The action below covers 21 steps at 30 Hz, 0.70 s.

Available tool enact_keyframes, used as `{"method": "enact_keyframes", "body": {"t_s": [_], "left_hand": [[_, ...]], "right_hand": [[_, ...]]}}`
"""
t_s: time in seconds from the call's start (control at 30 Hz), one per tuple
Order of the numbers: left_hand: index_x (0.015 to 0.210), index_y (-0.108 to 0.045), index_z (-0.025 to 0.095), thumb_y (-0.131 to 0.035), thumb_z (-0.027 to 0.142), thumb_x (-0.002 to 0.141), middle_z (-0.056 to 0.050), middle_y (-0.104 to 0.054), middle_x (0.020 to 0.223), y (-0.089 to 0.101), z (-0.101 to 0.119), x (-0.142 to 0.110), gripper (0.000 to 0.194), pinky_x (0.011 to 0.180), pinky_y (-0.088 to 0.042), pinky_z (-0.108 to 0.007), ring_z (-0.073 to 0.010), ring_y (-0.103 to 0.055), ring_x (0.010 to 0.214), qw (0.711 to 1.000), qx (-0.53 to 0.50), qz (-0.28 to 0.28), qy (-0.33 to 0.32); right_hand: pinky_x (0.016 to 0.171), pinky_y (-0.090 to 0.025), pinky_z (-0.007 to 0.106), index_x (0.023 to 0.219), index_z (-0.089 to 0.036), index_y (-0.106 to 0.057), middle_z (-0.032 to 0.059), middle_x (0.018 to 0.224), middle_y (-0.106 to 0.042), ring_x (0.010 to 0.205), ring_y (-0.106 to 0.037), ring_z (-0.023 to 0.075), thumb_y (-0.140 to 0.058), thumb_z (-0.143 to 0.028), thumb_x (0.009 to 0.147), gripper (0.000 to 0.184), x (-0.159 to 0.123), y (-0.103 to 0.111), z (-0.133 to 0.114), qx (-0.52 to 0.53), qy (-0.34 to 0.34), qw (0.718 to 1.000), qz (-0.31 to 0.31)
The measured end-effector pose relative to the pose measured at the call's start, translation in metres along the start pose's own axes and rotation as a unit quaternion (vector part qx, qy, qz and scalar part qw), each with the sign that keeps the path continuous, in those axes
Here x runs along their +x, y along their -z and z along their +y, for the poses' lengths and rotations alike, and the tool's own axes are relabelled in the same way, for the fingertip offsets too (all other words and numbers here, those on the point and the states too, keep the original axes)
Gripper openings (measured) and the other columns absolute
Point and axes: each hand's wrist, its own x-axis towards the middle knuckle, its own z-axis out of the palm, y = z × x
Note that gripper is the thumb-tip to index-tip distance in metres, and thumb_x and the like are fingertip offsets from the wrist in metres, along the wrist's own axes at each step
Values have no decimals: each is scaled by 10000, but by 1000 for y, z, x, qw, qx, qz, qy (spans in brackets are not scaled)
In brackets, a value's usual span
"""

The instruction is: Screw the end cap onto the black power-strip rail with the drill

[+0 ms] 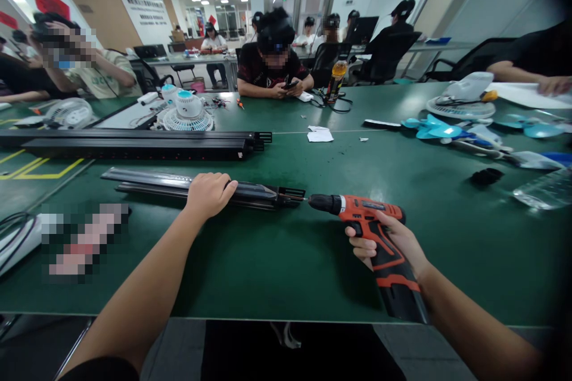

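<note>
A long black plastic housing (254, 193) lies across the green table, its slotted end pointing right. My left hand (209, 193) is closed over its middle, fingers wrapped across the top. An orange and black cordless drill (370, 208) is in my right hand (402, 244), which grips the handle with a finger by the trigger. The drill points left, and its bit is at the housing's slotted end; whether it touches a screw there is too small to tell.
More long black housings (134, 147) lie behind, on the left. White fan parts (187, 110) stand beyond them. Blue fan blades (431, 127) and a clear plastic tray (545, 187) are at right. Paper scraps (320, 134) lie mid-table. A person (274, 59) sits opposite with a phone.
</note>
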Motion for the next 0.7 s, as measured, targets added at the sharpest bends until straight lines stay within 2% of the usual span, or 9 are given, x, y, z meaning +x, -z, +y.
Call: {"method": "enact_keyframes", "body": {"t_s": [0.1, 0.2, 0.3, 0.43, 0.7], "left_hand": [[833, -657, 213, -259, 501, 1076, -89, -717, 798, 0, -2, 1, 548, 736, -429, -412, -267, -652, 771, 1000, -7, -16, -3], [849, -658, 210, -237, 507, 1076, -94, -713, 812, 1, -3, 2, 564, 771, -462, -422, -275, -654, 790, 1000, -12, -28, -6], [848, -655, 207, -224, 496, 1076, -90, -712, 807, 1, -3, 2, 567, 952, -483, -475, -274, -659, 817, 999, -28, -19, -17], [845, -652, 210, -243, 478, 1070, -75, -715, 801, 0, -3, 2, 538, 1151, -393, -547, -259, -662, 820, 998, -63, -8, -24], [816, -613, 217, -221, 470, 1075, -68, -686, 791, -2, -4, 2, 534, 1168, -392, -559, -247, -641, 813, 997, -76, -12, -29]], "right_hand": [[504, -510, 261, 976, -142, -696, 38, 665, -570, 535, -456, 138, -654, -483, 900, 353, 0, 3, 0, 4, -12, 1000, -4], [511, -503, 251, 981, -130, -694, 55, 704, -595, 539, -457, 129, -637, -471, 915, 352, 1, 4, 0, -1, -9, 1000, -7], [518, -506, 245, 975, -124, -689, 52, 696, -587, 541, -457, 125, -634, -475, 920, 360, 1, 5, 0, -7, -11, 1000, -10], [521, -507, 233, 995, -129, -681, 68, 765, -623, 544, -455, 111, -649, -457, 918, 338, 1, 5, 0, -8, 2, 1000, -4], [506, -506, 260, 994, -143, -678, 80, 769, -612, 554, -455, 132, -652, -458, 923, 324, 0, 5, 0, -33, 8, 999, -10]]}}
